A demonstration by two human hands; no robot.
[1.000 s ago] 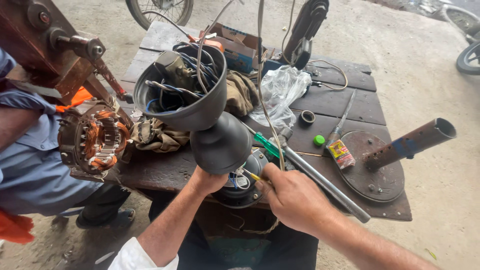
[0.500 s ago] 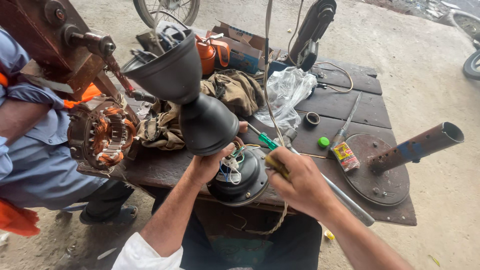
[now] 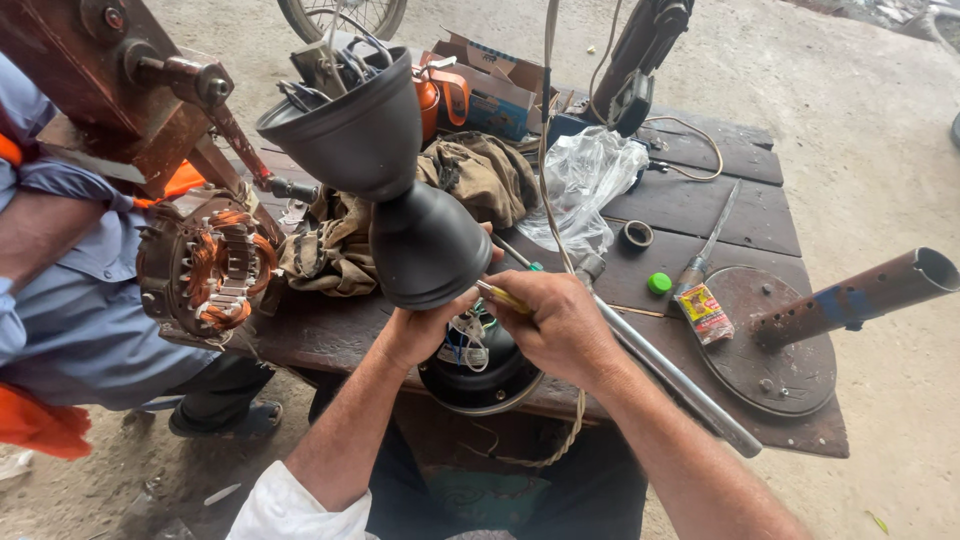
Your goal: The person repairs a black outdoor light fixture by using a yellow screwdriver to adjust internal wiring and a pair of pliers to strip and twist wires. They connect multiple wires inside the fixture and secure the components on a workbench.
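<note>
Head view: two hands work at a black fan motor at the near edge of a dark wooden table.

The left hand (image 3: 425,330) grips the lower of two black cone-shaped covers (image 3: 425,245), tilting it up, which bares the wires of the motor housing (image 3: 480,375) beneath. The right hand (image 3: 560,325) is closed on a yellow-handled tool (image 3: 503,296) aimed at those wires. To the right, a small red-and-yellow packet (image 3: 705,312) lies flat beside a rusty round base plate (image 3: 770,350). At the far edge sits an open cardboard box (image 3: 500,95) with blue sides. Another person at left holds a copper-wound stator (image 3: 205,265).
</note>
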